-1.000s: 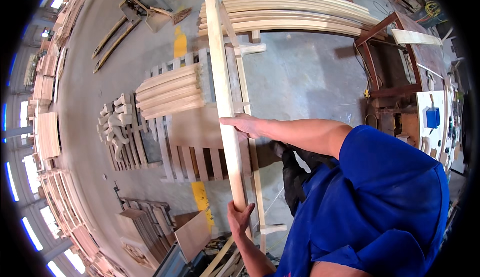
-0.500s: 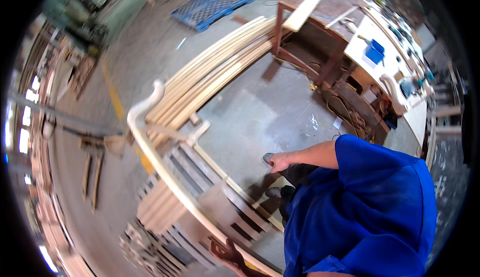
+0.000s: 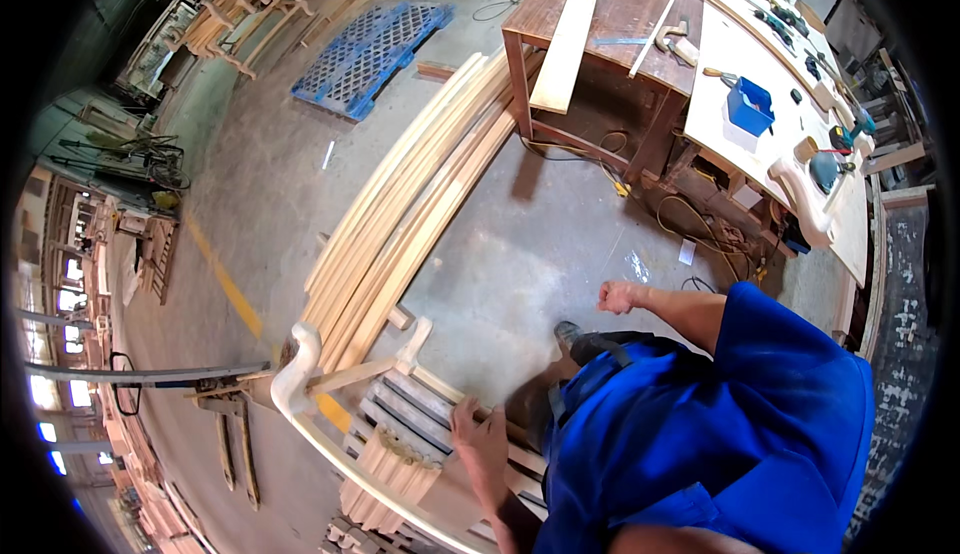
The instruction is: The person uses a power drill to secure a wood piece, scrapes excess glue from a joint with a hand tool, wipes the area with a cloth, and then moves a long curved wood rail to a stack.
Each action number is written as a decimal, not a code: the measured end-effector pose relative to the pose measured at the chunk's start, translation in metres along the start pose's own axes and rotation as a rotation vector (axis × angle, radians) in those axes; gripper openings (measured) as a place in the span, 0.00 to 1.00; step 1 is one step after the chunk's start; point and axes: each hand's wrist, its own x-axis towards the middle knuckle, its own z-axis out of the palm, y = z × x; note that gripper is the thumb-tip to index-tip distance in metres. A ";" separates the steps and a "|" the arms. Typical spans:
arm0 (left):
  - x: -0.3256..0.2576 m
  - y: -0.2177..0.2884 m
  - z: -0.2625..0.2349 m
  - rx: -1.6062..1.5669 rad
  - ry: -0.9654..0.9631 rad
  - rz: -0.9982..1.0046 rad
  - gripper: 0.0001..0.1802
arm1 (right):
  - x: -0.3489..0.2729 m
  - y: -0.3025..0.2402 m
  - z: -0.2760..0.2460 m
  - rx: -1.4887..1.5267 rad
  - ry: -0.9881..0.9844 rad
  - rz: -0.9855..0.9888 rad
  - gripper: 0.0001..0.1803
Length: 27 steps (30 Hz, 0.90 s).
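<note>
My left hand (image 3: 481,446), fingers apart, hangs over the side of a low slatted wooden rack (image 3: 412,416) and seems to hold nothing; whether it touches the rack I cannot tell. Left of that hand runs a long pale wooden rail (image 3: 362,476), which ends in a curved, carved wooden leg (image 3: 293,372). A short cross-piece (image 3: 350,375) joins it to another small shaped post (image 3: 415,344). My right hand (image 3: 622,297) is curled into a loose fist over the bare floor, away from any object, with nothing visible in it.
Long pale planks (image 3: 415,189) lie stacked on the floor ahead. A brown table (image 3: 545,4) bears a board. The white worktop (image 3: 735,149) at right holds a blue box (image 3: 750,107) and power tools. Cables (image 3: 690,229) trail beneath. A blue pallet (image 3: 372,59) lies farther off.
My left hand has left the long rail and is now over the slatted rack. My right hand has swung forward and right. The whole view has shifted with my head.
</note>
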 end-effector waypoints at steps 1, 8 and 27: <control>0.020 0.008 0.008 -0.010 -0.032 -0.024 0.25 | 0.009 -0.011 -0.014 -0.036 0.045 -0.021 0.20; 0.154 0.001 0.025 0.045 -0.280 -0.029 0.26 | 0.063 -0.112 -0.067 0.163 0.158 -0.094 0.21; 0.626 -0.054 0.101 0.232 -0.906 -0.050 0.29 | 0.219 -0.333 -0.204 0.202 0.221 -0.137 0.24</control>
